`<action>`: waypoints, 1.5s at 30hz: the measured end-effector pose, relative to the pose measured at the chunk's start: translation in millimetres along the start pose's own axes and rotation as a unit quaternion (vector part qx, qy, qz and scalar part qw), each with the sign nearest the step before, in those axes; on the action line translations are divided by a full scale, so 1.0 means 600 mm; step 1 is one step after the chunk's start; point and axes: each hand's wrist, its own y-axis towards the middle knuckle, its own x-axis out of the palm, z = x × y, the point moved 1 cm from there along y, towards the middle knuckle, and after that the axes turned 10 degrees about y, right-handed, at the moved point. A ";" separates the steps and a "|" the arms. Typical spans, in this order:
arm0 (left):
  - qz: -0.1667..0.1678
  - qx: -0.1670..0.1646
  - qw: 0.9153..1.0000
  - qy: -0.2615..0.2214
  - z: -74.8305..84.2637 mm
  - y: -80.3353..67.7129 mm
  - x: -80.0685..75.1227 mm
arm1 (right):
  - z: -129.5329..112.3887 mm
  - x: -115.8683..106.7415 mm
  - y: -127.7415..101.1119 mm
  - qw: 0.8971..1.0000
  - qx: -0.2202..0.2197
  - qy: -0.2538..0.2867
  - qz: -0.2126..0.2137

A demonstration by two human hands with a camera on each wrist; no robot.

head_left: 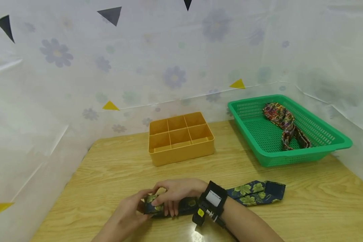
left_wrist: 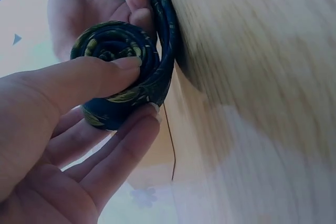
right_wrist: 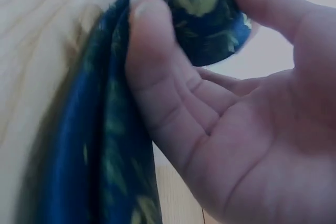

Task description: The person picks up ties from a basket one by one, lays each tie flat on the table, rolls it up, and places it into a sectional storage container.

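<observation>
Pale, thin sheeting printed with faded flowers and small coloured triangles hangs behind and beside a wooden table [head_left: 305,201] with a glossy, yellowish grain. At the near edge of it lies a dark blue tie [head_left: 254,192] patterned with yellow-green leaves; its broad pointed end stretches flat to the right, while its left part is wound into a tight spiral roll [left_wrist: 115,72]. The left hand [head_left: 130,210] holds that roll, thumb pressing flat on the coiled face and fingers [left_wrist: 123,150] cupped under it, so the grip is narrow and closed on the fabric. The right hand [head_left: 176,193], wearing a black wrist strap [head_left: 210,203] with a small box on it, curls over the roll from the far side, its thumb and fingers [right_wrist: 157,72] pinching the soft, smooth cloth where the loose length leaves the coil.

Farther back, near the middle of the table, stands a yellow plastic box [head_left: 181,153] split by thin walls into six square compartments. To the right sits a green plastic basket [head_left: 290,158] with a perforated mesh floor and sloping sides, and in it lies a multicoloured patterned tie [head_left: 282,121], loosely bent.
</observation>
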 end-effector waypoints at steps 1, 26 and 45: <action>0.004 0.000 1.000 0.003 0.000 -0.001 -0.001 | 0.000 -0.002 -0.001 1.000 -0.001 -0.005 0.002; 0.069 0.027 0.989 0.131 0.036 0.010 0.005 | -0.002 0.014 0.005 0.995 -0.013 -0.088 0.035; 0.016 0.003 1.000 0.018 0.022 0.010 0.009 | 0.006 0.023 0.004 0.993 -0.010 -0.076 0.095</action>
